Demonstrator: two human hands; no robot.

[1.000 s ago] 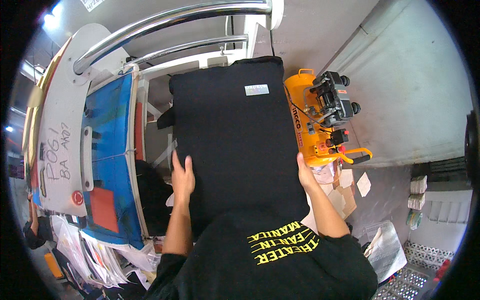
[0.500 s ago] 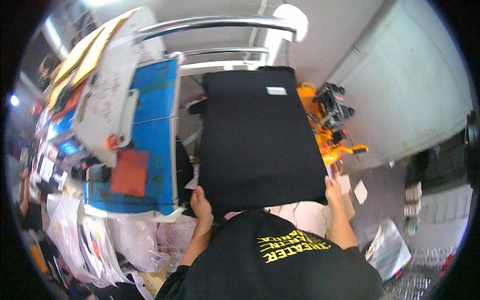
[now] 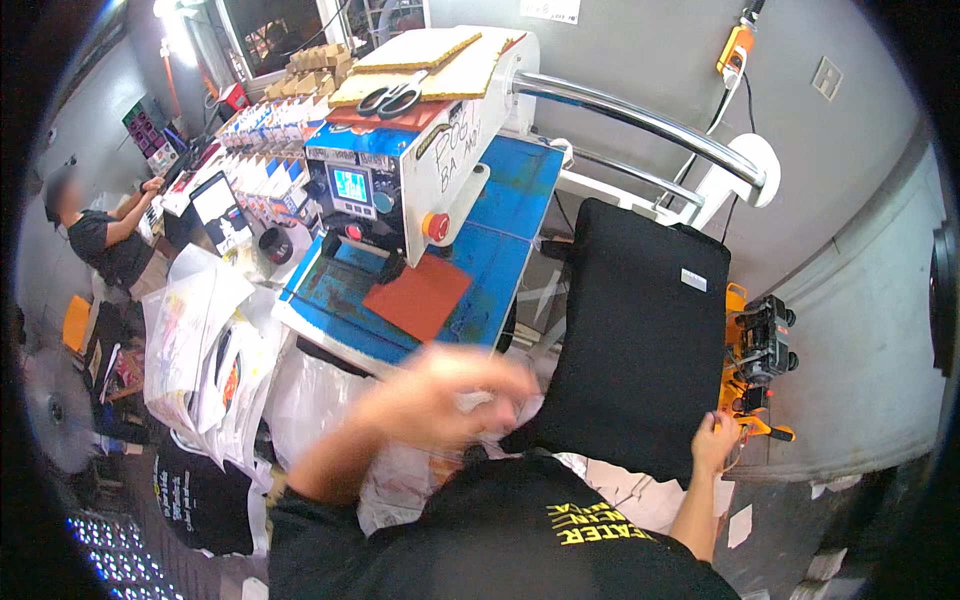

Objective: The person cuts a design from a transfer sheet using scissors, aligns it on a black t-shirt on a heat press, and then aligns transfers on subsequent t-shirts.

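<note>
A black T-shirt [image 3: 640, 350] lies stretched flat over a board on the right, with a small white label [image 3: 694, 279] near its far end. At its near right edge, my right hand [image 3: 715, 441] has its fingers bent round the cloth. My left hand [image 3: 455, 395] is off the shirt, smeared by motion between it and the blue press bed, so its fingers are unclear. Left of the shirt stands a heat press [image 3: 425, 190] with a lit control panel. A reddish-brown sheet [image 3: 418, 298] rests on its blue bed [image 3: 515, 190].
Scissors [image 3: 392, 97] and yellowish pads lie on top of the press. A chrome rail [image 3: 640, 125] crosses behind the shirt. An orange machine [image 3: 765, 340] stands at the right. Plastic bags with printed sheets [image 3: 205, 340] hang at the left. Another person [image 3: 105, 235] works at the far left.
My left hand has let go of the shirt's near left corner and swung up beside the press bed. My right hand stays at the right edge. The view has turned left.
</note>
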